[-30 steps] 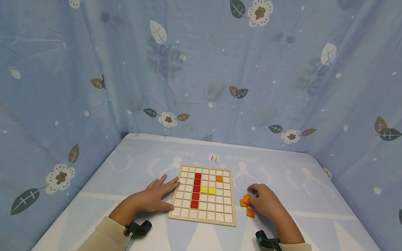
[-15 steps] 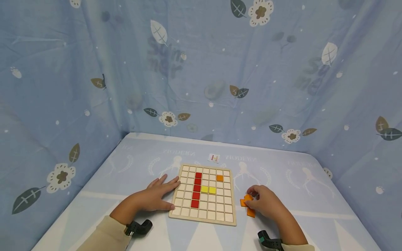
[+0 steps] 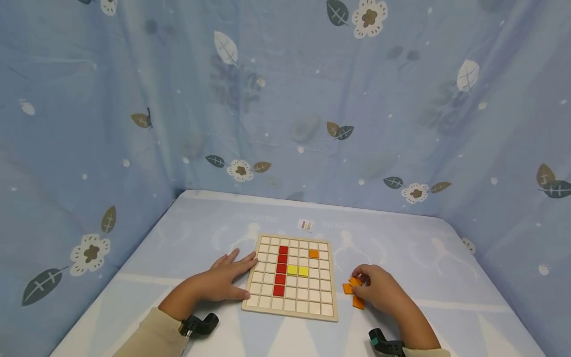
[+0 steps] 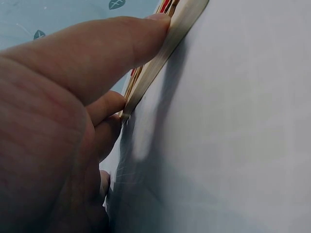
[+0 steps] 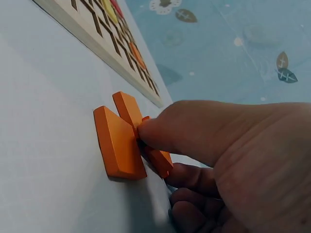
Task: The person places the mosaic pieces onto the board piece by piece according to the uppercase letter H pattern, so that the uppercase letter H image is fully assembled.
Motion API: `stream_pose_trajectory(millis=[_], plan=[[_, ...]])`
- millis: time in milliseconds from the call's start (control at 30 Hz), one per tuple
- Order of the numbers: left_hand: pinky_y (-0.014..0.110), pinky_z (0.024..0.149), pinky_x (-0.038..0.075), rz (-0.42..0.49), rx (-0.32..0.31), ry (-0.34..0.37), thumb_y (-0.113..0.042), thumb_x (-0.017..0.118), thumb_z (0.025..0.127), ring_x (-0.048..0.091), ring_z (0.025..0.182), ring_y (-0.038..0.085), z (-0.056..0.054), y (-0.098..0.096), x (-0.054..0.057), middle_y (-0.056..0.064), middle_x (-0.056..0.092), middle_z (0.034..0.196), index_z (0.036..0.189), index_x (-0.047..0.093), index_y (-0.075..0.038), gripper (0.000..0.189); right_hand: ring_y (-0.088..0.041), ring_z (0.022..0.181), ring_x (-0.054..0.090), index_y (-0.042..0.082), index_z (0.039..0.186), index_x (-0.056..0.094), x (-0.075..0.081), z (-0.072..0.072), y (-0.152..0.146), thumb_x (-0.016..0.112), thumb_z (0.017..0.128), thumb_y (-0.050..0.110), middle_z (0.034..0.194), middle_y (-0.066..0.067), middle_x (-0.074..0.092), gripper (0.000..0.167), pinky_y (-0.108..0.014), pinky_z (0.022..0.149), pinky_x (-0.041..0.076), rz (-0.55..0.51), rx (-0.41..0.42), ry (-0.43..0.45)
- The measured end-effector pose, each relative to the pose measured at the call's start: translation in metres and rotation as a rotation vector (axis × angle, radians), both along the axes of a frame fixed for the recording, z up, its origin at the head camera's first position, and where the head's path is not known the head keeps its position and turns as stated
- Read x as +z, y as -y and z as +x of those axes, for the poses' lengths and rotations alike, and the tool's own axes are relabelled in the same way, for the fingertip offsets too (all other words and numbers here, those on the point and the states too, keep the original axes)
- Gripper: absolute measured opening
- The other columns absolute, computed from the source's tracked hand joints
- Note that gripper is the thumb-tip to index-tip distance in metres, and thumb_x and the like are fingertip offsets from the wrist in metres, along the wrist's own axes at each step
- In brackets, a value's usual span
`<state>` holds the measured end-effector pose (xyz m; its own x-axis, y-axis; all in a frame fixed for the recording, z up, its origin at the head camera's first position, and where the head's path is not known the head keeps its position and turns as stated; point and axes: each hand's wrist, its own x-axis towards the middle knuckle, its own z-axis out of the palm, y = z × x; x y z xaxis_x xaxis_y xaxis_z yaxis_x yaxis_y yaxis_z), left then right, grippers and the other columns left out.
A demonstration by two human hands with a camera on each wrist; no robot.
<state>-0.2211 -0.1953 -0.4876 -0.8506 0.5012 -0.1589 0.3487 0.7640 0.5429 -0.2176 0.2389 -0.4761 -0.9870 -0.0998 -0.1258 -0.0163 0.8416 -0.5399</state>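
Note:
A wooden grid board [image 3: 290,314] lies on the table with a column of several red tiles [image 3: 281,268], two yellow tiles [image 3: 292,269] and one orange tile [image 3: 314,254] in its cells. My left hand [image 3: 218,281] rests at the board's left edge, fingers spread, thumb [image 4: 146,41] against the rim. Right of the board, my right hand [image 3: 379,288] pinches an orange tile [image 5: 160,161] between thumb and forefinger. Close around it lie other loose orange tiles, one nearer the wrist camera [image 5: 119,143] and one toward the board [image 5: 127,108]. The thumb hides part of the pinched tile.
Behind the board lies a small printed card [image 3: 306,225] with a coloured grid pattern. A pale patterned cloth [image 3: 276,342] covers the table. Blue leaf-and-flower curtains [image 3: 285,99] hang at the back and both sides.
My right thumb has come in over the orange tiles and the fingers have drawn together on one. The loose tiles now sit closer together. My left hand stays at the board's edge.

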Motion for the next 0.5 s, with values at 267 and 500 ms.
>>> stream_pose_trajectory(millis=[267,500], plan=[[0.067,0.127,0.000,-0.008,0.011,0.003,-0.052,0.080,0.089,-0.005,0.162,0.042,0.0007,-0.0014,0.0023,-0.007,0.018,0.176,0.166,0.034,-0.025,0.094,-0.017,0.082,0.054,0.017,0.105,0.073,-0.0025,-0.0013,-0.0026,0.083,0.088,0.015,0.092,0.001,0.062,0.020,-0.034,0.071,0.048,-0.009,0.012,-0.026],[0.067,0.127,0.000,-0.001,0.005,0.006,-0.052,0.079,0.089,-0.005,0.162,0.042,0.0003,-0.0019,0.0016,-0.007,0.018,0.176,0.166,0.033,-0.025,0.094,-0.017,0.081,0.053,0.017,0.109,0.075,-0.0021,-0.0009,0.0005,0.081,0.089,0.014,0.096,0.001,0.062,0.021,-0.032,0.067,0.047,-0.027,-0.006,-0.079]])
